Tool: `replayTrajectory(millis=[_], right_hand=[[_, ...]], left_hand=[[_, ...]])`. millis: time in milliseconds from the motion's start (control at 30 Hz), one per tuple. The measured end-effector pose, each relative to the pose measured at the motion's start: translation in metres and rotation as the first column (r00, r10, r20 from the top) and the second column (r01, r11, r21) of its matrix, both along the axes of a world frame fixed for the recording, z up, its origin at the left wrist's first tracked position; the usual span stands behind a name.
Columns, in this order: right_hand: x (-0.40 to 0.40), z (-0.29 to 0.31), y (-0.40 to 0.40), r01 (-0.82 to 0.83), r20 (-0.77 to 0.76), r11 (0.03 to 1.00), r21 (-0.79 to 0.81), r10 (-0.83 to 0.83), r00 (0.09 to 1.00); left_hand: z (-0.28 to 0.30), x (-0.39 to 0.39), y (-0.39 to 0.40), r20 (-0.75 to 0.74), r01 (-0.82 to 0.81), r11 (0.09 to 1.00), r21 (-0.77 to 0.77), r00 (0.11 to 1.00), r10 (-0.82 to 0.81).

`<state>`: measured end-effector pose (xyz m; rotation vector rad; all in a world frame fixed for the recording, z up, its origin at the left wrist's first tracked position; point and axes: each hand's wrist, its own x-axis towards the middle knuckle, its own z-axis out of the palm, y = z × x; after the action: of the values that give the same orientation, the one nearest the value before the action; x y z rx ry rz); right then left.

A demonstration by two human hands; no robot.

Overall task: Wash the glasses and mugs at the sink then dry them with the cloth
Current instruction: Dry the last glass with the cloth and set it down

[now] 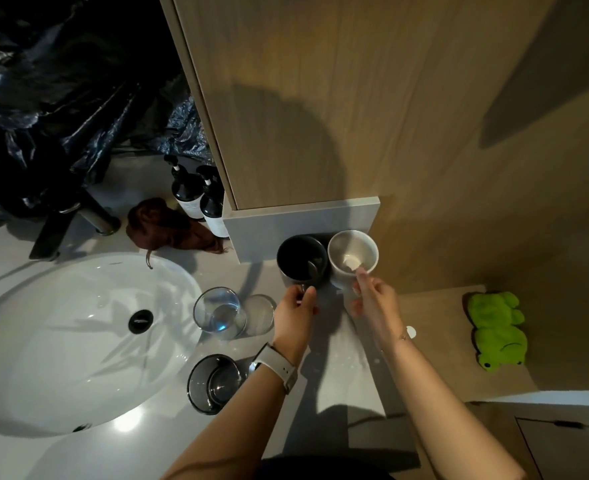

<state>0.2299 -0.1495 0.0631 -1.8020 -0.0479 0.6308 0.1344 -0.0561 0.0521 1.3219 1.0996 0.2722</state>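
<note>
On counter, left hand (295, 308) gripping black mug (301, 260), right hand (372, 299) pinching white mug (353, 255)

Mugs (327, 261) right of sink (78, 344)

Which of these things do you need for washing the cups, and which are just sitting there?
For the job: black mug, white mug, clear glass, dark glass, sink, tap, white cloth under the arms.

Just lying about: green frog toy, two pump bottles, brown cloth, black plastic bags.
</note>
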Motion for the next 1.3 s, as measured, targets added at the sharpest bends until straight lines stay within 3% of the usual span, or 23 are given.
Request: replayTrajectory(millis=[133,267,367,467,567,633,767,967,1133,1300], right_hand=[[-0.022,0.0,-0.013,-0.038,0.165,0.981,-0.193,0.071,0.984],[-0.067,0.017,-0.037,-0.065,0.304,0.98,-0.19,0.121,0.945],[-0.11,0.021,-0.04,-0.245,0.266,0.959,-0.143,0.275,0.924],[-0.158,0.017,-0.028,-0.483,0.271,0.844,-0.231,0.533,0.801],[-0.192,0.0,-0.008,-0.572,0.3,0.751,-0.33,0.658,0.691],[-0.206,-0.006,0.007,-0.569,0.323,0.734,-0.371,0.676,0.662],[-0.217,-0.01,0.029,-0.432,0.359,0.821,-0.372,0.557,0.749],[-0.217,0.001,0.036,-0.344,0.386,0.855,-0.388,0.489,0.782],[-0.192,0.021,0.035,-0.276,0.423,0.873,-0.401,0.444,0.79],[-0.139,0.039,0.066,-0.27,0.466,0.825,-0.496,0.516,0.719]], left_hand=[[0.022,-0.033,0.017,-0.127,0.176,0.971,0.163,0.98,-0.156],[0.081,-0.106,0.047,0.054,0.235,0.929,0.286,0.964,-0.26],[0.089,-0.142,0.089,0.073,0.234,0.892,0.387,0.956,-0.283],[0.06,-0.157,0.133,-0.026,0.292,0.857,0.426,0.95,-0.311],[0.029,-0.164,0.161,-0.079,0.356,0.827,0.434,0.93,-0.359],[0.016,-0.167,0.171,-0.101,0.419,0.806,0.417,0.903,-0.417],[-0.001,-0.165,0.176,-0.149,0.591,0.692,0.414,0.795,-0.589],[-0.014,-0.143,0.171,-0.085,0.689,0.611,0.39,0.688,-0.721],[-0.022,-0.139,0.173,-0.054,0.601,0.631,0.491,0.744,-0.666],[-0.015,-0.138,0.178,-0.004,0.44,0.765,0.47,0.868,-0.497]])
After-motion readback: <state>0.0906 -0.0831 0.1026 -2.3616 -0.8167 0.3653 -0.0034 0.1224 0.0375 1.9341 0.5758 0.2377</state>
